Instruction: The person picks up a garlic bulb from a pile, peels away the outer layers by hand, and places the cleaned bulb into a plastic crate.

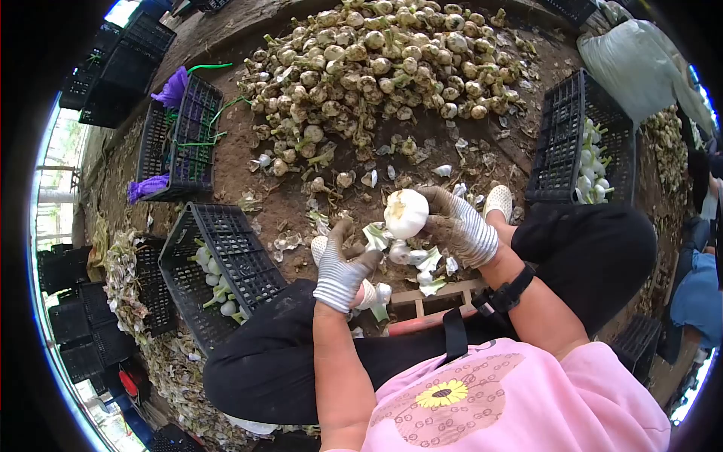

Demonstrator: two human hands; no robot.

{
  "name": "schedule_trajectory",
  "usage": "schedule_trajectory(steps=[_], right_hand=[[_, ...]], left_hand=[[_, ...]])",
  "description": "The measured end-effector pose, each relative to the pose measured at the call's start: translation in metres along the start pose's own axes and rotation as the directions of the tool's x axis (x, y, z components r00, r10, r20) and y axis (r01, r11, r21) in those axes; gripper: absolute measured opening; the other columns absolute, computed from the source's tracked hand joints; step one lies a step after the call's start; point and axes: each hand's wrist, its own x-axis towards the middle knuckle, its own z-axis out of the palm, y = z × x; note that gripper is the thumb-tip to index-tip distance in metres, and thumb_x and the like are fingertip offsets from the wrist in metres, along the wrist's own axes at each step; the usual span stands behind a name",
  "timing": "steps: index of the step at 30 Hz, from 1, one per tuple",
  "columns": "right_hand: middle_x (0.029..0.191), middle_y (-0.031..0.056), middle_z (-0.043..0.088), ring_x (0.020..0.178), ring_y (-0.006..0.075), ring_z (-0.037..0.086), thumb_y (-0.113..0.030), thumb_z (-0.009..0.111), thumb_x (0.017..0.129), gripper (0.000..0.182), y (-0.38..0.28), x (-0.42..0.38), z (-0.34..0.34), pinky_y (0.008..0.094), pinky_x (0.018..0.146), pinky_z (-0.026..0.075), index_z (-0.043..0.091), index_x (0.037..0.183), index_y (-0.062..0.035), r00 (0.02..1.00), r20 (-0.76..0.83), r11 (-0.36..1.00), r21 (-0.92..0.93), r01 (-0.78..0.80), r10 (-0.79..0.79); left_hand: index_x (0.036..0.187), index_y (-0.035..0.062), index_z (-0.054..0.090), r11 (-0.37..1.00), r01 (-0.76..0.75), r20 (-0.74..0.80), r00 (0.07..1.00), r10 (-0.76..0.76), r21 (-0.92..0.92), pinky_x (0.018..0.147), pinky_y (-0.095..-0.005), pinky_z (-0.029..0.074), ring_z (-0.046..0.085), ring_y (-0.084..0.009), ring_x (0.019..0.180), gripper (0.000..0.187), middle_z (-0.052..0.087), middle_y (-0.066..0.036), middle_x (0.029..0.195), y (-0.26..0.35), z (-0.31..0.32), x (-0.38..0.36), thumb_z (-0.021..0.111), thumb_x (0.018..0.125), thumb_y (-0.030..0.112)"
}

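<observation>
Peeling looks underway: the gloved right hand [461,226] grips a round white garlic bulb [406,213] while, just below it, the gloved left hand [343,270] pinches loose skin, likely stripped next.

Both gloved hands raised mid-lap: right [458,226] curled shut w/ fingers gripping, left [343,267] half-closed.

No text, label, brand or number can be read anywhere — not on crates, clothing or gloves
</observation>
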Motion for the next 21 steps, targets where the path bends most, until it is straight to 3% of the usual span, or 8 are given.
schedule_trajectory(steps=[2,6,12,13,15,17,19,21], right_hand=[[0.108,0.0066,0.056,0.098,0.0162,0.055,-0.005,0.061,0.080,0.040,-0.005,-0.003,0.007,0.0294,0.084,0.046,0.046,0.117,-0.0031,0.996,-0.069,0.983,-0.182,0.038,-0.051],[0.096,0.0146,0.059,0.090,0.0244,0.059,0.005,0.063,0.068,0.038,0.010,-0.005,0.011,0.0303,0.078,0.047,0.049,0.103,-0.0014,0.930,0.125,0.523,-0.797,0.302,-0.346],[0.091,0.0186,0.062,0.083,0.0318,0.061,0.000,0.061,0.074,0.028,0.026,-0.008,0.005,0.0346,0.072,0.048,0.054,0.101,-0.0018,0.994,0.110,0.409,-0.906,0.111,-0.027],[0.091,0.0198,0.062,0.083,0.0329,0.061,-0.001,0.059,0.075,0.025,0.030,-0.008,0.002,0.0350,0.071,0.048,0.055,0.099,-0.0019,0.978,0.206,0.344,-0.921,0.182,0.035],[0.089,0.0129,0.064,0.080,0.0227,0.061,0.002,0.056,0.078,0.025,0.029,-0.010,0.008,0.0308,0.070,0.049,0.057,0.102,-0.0029,0.991,0.120,0.624,-0.779,0.061,0.054],[0.089,0.0086,0.065,0.078,0.0161,0.060,0.003,0.055,0.078,0.028,0.011,-0.009,0.023,0.0280,0.070,0.048,0.057,0.106,-0.0030,0.971,-0.017,0.836,-0.506,-0.214,0.238],[0.090,0.0048,0.065,0.078,0.0105,0.056,0.003,0.056,0.078,0.032,0.025,-0.001,0.013,0.0253,0.071,0.047,0.056,0.109,-0.0032,0.995,0.074,0.839,-0.544,-0.020,0.071],[0.092,0.0069,0.065,0.078,0.0113,0.057,0.002,0.056,0.078,0.030,0.033,0.005,0.016,0.0260,0.071,0.047,0.056,0.108,-0.0024,0.982,0.187,0.744,-0.651,0.148,-0.032]], left_hand=[[0.128,0.0080,0.038,0.747,0.148,0.051,0.987,-0.152,-0.648,0.074,-0.0277,0.049,0.052,-0.0181,0.098,0.072,0.049,-0.013,0.113,0.051,0.005,-0.003,0.073,0.072,0.037],[0.125,0.0024,0.037,0.747,0.073,-0.011,0.994,-0.107,-0.660,0.078,-0.0252,0.046,0.052,-0.0153,0.091,0.064,0.050,-0.009,0.108,0.066,0.040,0.007,0.068,0.078,0.032],[0.104,0.0007,0.054,0.941,-0.100,-0.214,0.976,0.030,-0.324,0.073,-0.0267,0.047,0.058,-0.0156,0.081,0.022,0.061,-0.011,0.088,0.057,0.059,0.004,0.051,0.089,0.017],[0.103,0.0016,0.055,0.806,0.009,-0.170,0.976,-0.136,-0.591,0.071,-0.0272,0.048,0.058,-0.0161,0.077,0.020,0.061,-0.010,0.085,0.052,0.055,0.008,0.050,0.090,0.016],[0.100,0.0035,0.055,0.301,0.176,0.049,0.921,-0.385,-0.937,0.066,-0.0282,0.049,0.060,-0.0173,0.070,0.017,0.062,-0.009,0.078,0.041,0.037,0.022,0.046,0.090,0.015],[0.112,0.0080,0.048,0.580,0.048,-0.201,0.912,-0.357,-0.813,0.066,-0.0288,0.051,0.060,-0.0178,0.075,0.026,0.062,-0.010,0.088,0.041,0.015,0.018,0.051,0.089,0.019],[0.116,0.0109,0.047,0.259,-0.018,-0.087,0.962,-0.257,-0.966,0.072,-0.0317,0.049,0.056,-0.0171,0.088,0.037,0.056,-0.011,0.105,0.062,0.007,0.017,0.060,0.083,0.020],[0.119,0.0107,0.047,0.919,-0.192,0.002,0.979,0.206,-0.345,0.080,-0.0337,0.047,0.052,-0.0177,0.098,0.043,0.049,-0.010,0.117,0.071,0.018,-0.004,0.064,0.080,0.016]])
